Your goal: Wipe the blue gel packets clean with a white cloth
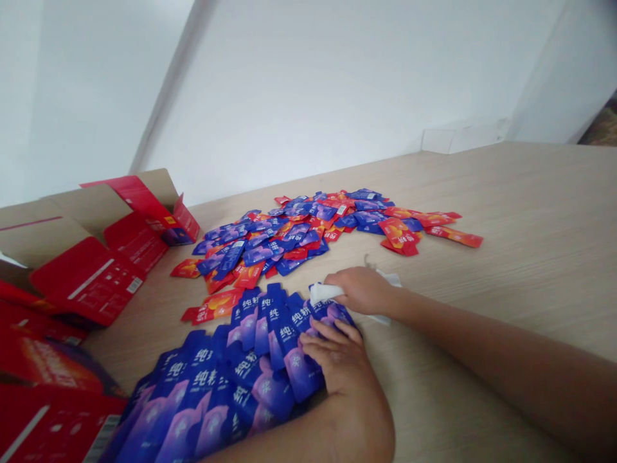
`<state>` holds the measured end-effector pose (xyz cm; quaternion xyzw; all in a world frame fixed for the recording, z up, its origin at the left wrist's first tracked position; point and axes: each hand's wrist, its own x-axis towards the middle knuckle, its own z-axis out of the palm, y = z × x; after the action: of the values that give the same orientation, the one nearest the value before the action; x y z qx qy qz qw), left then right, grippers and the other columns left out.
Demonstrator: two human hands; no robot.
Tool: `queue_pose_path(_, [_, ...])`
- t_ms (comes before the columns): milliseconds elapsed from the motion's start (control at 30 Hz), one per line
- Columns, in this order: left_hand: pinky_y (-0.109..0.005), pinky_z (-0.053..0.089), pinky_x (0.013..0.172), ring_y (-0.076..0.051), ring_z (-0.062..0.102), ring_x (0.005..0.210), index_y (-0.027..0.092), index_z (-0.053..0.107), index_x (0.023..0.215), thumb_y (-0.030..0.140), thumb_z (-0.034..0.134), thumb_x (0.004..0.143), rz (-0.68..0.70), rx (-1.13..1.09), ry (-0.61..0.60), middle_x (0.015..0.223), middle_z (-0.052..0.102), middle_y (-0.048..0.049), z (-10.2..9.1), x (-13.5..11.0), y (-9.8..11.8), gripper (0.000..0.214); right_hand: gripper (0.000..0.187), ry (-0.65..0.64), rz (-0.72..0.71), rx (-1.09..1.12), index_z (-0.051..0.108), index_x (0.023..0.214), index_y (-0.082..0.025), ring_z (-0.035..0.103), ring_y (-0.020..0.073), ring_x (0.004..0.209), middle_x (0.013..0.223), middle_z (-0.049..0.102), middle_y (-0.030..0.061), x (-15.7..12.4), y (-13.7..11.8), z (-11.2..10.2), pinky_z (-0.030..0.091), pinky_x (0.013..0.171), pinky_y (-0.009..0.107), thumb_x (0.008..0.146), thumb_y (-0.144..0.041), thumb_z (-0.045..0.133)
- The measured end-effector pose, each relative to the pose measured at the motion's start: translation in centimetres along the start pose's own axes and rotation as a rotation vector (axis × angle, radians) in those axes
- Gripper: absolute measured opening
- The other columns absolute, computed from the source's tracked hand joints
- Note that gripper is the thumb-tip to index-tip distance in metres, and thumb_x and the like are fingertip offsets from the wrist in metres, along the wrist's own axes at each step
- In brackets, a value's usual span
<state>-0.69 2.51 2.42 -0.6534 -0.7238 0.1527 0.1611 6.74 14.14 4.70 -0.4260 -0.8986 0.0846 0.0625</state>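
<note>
Blue-purple sachets lie overlapping in rows on the near part of the table, their printed faces up. My left hand rests flat on the sachets at the right end of these rows, fingers stretched out and pressing on the topmost one. Just beyond it, my right hand is closed around a crumpled white tissue. The tissue touches the upper end of the sachet under my left hand, and more of it sticks out behind my right hand.
A loose heap of mixed blue and orange-red sachets spreads across the table farther back. On the left stand several opened red cartons with raised flaps. A small white box sits by the wall.
</note>
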Motion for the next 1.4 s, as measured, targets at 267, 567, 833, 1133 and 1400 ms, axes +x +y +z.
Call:
queue_pose_path(267, [-0.061,0.045,0.082,-0.039,0.057,0.104,0.011,0.052,0.123,0.001,0.037,0.082,0.018,0.100,0.043,0.120,0.056,-0.0280,1.3,0.1,0.5,0.045,0.026,0.028,-0.208,0.112,0.060,0.103,-0.022,0.060,0.0199,0.088,0.096,0.067,0.0042,-0.4,-0.6,-0.7,0.038,0.072,0.026,0.081,-0.030,0.051])
queue_pose_path(567, [-0.056,0.047,0.082,-0.037,0.059,0.102,0.013,0.050,0.126,-0.001,0.037,0.081,0.038,0.107,-0.019,0.123,0.053,-0.0291,0.0,0.1,-0.1,0.049,0.025,0.062,-0.031,0.006,0.060,0.102,-0.023,0.060,0.0229,0.089,0.097,0.067,0.0064,-0.2,0.9,-0.2,0.037,0.069,0.028,0.080,-0.032,0.050])
queue_pose_path(833, [-0.059,0.047,0.081,-0.037,0.058,0.103,0.015,0.050,0.126,0.003,0.036,0.083,0.046,0.102,-0.031,0.122,0.054,-0.0276,0.3,0.3,0.1,0.047,0.030,0.004,-0.232,0.062,0.058,0.103,-0.021,0.058,0.0214,0.086,0.094,0.066,0.0055,-0.3,-0.4,-0.1,0.038,0.072,0.028,0.075,-0.029,0.052])
queue_pose_path(1133, [-0.056,0.047,0.082,-0.036,0.058,0.103,0.014,0.045,0.130,0.002,0.033,0.083,0.070,0.208,-0.055,0.125,0.051,-0.0291,0.1,0.2,-0.1,0.050,0.029,0.087,-0.116,0.017,0.057,0.102,-0.020,0.057,0.0222,0.089,0.098,0.064,0.0070,-0.3,0.4,-0.6,0.037,0.073,0.029,0.077,-0.029,0.049])
queue_pose_path(1400, [-0.057,0.048,0.081,-0.037,0.058,0.102,0.015,0.047,0.129,0.001,0.033,0.083,0.077,0.196,-0.046,0.123,0.053,-0.0281,0.0,0.2,-0.2,0.051,0.029,-0.002,-0.221,0.035,0.057,0.103,-0.022,0.058,0.0216,0.086,0.095,0.064,0.0055,-0.3,-0.8,0.3,0.037,0.070,0.028,0.075,-0.029,0.053])
